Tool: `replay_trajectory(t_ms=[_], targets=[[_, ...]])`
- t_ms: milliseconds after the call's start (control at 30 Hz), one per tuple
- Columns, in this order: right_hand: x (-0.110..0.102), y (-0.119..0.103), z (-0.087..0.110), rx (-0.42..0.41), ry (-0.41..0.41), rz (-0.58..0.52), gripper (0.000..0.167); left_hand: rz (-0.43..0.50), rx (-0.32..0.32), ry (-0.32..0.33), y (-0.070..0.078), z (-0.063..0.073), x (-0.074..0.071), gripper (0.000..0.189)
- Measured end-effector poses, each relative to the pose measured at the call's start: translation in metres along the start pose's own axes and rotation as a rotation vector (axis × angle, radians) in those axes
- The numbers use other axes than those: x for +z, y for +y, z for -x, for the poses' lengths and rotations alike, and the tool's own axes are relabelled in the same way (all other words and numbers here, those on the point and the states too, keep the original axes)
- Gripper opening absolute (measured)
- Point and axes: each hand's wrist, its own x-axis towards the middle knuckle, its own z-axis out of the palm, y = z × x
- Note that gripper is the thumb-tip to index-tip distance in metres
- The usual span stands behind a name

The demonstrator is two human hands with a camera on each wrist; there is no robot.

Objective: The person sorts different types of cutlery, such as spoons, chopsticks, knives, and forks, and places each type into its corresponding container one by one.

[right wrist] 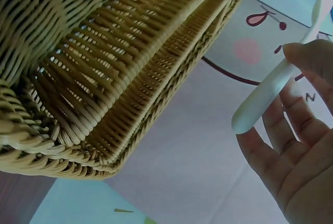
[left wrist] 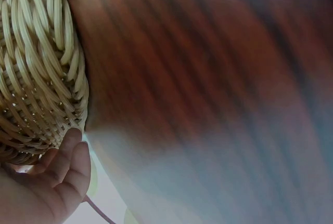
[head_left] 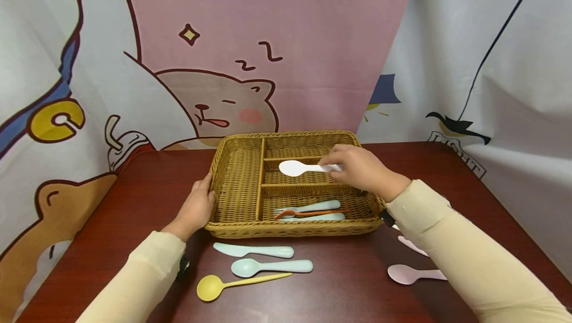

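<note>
My right hand (head_left: pixel 359 166) pinches the handle of a white spoon (head_left: pixel 292 168), holding it level over the middle right compartment of a wicker basket (head_left: pixel 290 230). In the right wrist view the thumb and fingers are round the spoon's handle (right wrist: pixel 263 99), above the basket's woven dividers. My left hand (head_left: pixel 195 209) rests against the basket's left side, its fingers fairly straight along the outer wall (left wrist: pixel 44 73). Inside the front right compartment lie light blue cutlery, including a fork (head_left: pixel 313 207), and an orange piece (head_left: pixel 308 213).
In front of the basket lie a light blue knife (head_left: pixel 254 250), a light blue spoon (head_left: pixel 272 266) and a yellow spoon (head_left: pixel 210 288). A pink spoon (head_left: pixel 404 274) and another pink piece (head_left: pixel 412 245) are partly hidden by my right sleeve. A cartoon-printed cloth (head_left: pixel 313 55) hangs behind the table.
</note>
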Motion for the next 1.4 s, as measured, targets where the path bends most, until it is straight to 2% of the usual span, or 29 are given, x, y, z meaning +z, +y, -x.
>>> replay_trajectory(t_ms=[333,800,1400], targets=[[0.002,0.017,-0.023,0.087,-0.052,-0.012,0.029,0.012,0.006,0.005,-0.002,0.0,0.002,0.056],[0.01,0.035,-0.044,0.251,-0.08,-0.063,0.032,0.012,0.008,0.014,-0.001,0.0,0.0,0.056],[0.022,0.056,-0.066,0.33,-0.106,-0.035,0.03,0.018,0.012,0.013,-0.003,0.0,0.002,0.056]])
